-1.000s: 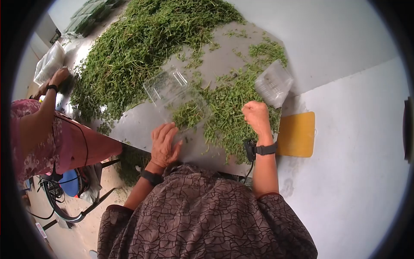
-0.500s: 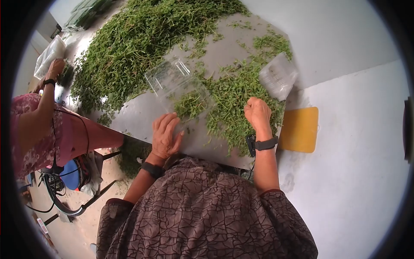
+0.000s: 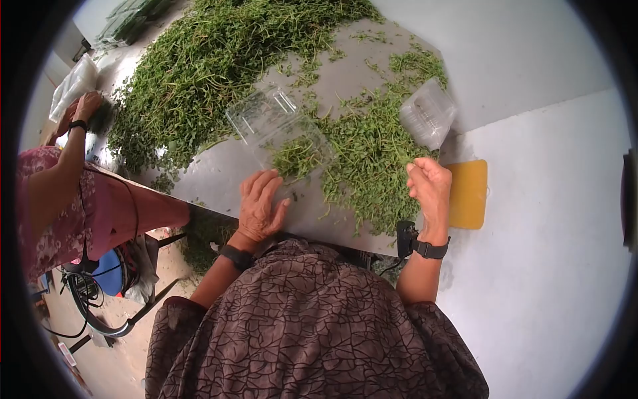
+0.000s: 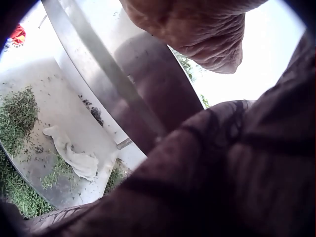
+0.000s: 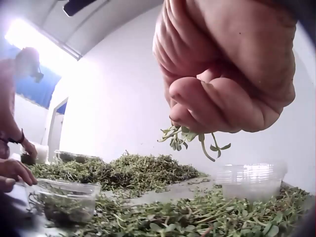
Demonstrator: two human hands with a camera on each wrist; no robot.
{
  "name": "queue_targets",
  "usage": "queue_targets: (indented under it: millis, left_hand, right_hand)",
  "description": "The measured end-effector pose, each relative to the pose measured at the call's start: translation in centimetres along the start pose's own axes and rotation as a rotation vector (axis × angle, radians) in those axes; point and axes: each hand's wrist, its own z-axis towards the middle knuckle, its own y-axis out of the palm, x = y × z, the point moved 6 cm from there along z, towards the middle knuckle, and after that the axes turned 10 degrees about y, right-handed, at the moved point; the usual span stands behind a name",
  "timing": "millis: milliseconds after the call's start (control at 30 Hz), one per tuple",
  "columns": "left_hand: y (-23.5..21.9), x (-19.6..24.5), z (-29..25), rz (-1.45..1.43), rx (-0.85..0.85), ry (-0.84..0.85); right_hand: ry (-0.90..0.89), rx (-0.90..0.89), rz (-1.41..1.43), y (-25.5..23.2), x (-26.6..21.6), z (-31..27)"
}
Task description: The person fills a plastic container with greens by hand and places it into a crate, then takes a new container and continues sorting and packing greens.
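Note:
My right hand [image 3: 430, 185] is raised at the right edge of the spread greens [image 3: 372, 159]. In the right wrist view its curled fingers [image 5: 217, 101] pinch small leafy sprigs [image 5: 185, 138] hanging below them. Beside the open clear container [image 3: 262, 113], my left hand [image 3: 259, 205] rests near the table's front edge with fingers loosely extended; whether it touches the container is unclear. Some greens [image 3: 296, 157] lie in the container's near half. The left wrist view shows only part of that hand [image 4: 197, 34].
A large heap of greens [image 3: 199, 73] covers the far left. Stacked clear containers [image 3: 428, 114] stand at the right, near a yellow board [image 3: 469, 194]. At the left another person's hands [image 3: 86, 106] work beside more containers [image 3: 74, 83]. A white cloth [image 4: 76, 157] shows in the left wrist view.
My right hand has moved to the right, from over the greens to their edge. My left hand has barely moved beside the container. The other person's hands have shifted slightly.

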Motion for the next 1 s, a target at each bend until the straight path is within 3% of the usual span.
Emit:
queue_targets:
  millis: [133, 300, 333, 367, 433, 500, 667, 800, 967, 1000]
  left_hand:
    - [0.0, 0.0, 0.0, -0.025, -0.02, 0.0]
    - [0.1, 0.0, -0.1, -0.053, -0.057, -0.003]
    - [0.1, -0.1, -0.1, -0.064, -0.045, 0.009]
    - [0.0, -0.1, -0.1, -0.074, -0.032, 0.019]
    - [0.0, -0.2, -0.1, -0.085, -0.031, 0.018]
    - [0.0, -0.1, -0.2, -0.105, -0.031, 0.022]
    - [0.0, -0.2, -0.1, -0.123, -0.042, 0.025]
    - [-0.2, -0.2, -0.1, -0.131, -0.035, 0.042]
    - [-0.2, -0.1, -0.1, -0.128, -0.024, 0.054]
    - [-0.1, -0.1, 0.0, -0.126, -0.026, 0.053]
  right_hand:
    - [-0.133, -0.108, 0.117, 2.6, -2.5, -2.4]
    - [-0.193, -0.3, 0.093, 9.7, -3.0, -4.4]
    - [-0.325, -0.27, -0.007, 10.8, -2.5, -4.3]
    - [-0.326, -0.274, -0.01, 11.1, -1.9, -3.9]
    - [-0.227, -0.176, -0.042, 10.9, -1.1, -3.4]
    - [-0.289, 0.035, -0.219, 9.5, -0.2, -2.0]
    - [-0.132, 0.236, -0.418, 6.5, 3.2, 1.4]
    - [-0.034, 0.233, -0.403, 5.9, 4.3, 2.4]
    - [-0.032, 0.242, -0.499, 6.7, 4.1, 4.3]
    - [-0.105, 0.241, -0.495, 7.1, 4.3, 5.1]
